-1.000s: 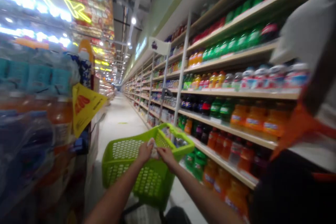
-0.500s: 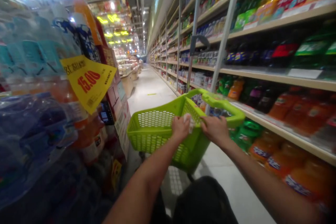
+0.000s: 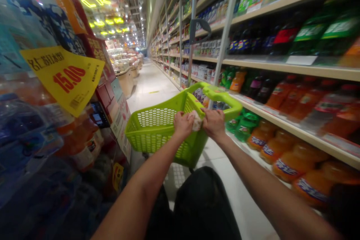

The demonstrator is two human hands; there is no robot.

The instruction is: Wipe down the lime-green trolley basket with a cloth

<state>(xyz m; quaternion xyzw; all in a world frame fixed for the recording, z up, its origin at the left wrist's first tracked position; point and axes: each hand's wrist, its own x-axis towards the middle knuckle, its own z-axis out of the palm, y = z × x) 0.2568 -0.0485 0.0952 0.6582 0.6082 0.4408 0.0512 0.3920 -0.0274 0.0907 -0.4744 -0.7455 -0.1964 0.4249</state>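
Observation:
A lime-green plastic shopping cart [image 3: 157,137] with perforated sides stands in front of my knees, its basket showing nothing inside. My left hand [image 3: 183,124] is closed at the cart's near rim. A crumpled whitish wad, like tissue [image 3: 197,120], sits at its thumb side, between the two hands. My right hand [image 3: 214,123] wraps the same rim just to the right, below the looped green handle [image 3: 232,107]. The undersides of both hands' fingers are hidden.
Shelves of bottled drinks [image 3: 284,157] run along the right. Stacked bottle packs [image 3: 25,127] crowd the left, with a yellow price sign [image 3: 66,77] jutting out. A pale tiled aisle [image 3: 149,78] stretches ahead. A grey hook-shaped fixture [image 3: 198,30] sticks out from a shelf post.
The view has shifted, so the cart and both hands appear slightly further left and higher. The yellow sign looks larger and nearer. Both hands keep their hold on the rim.

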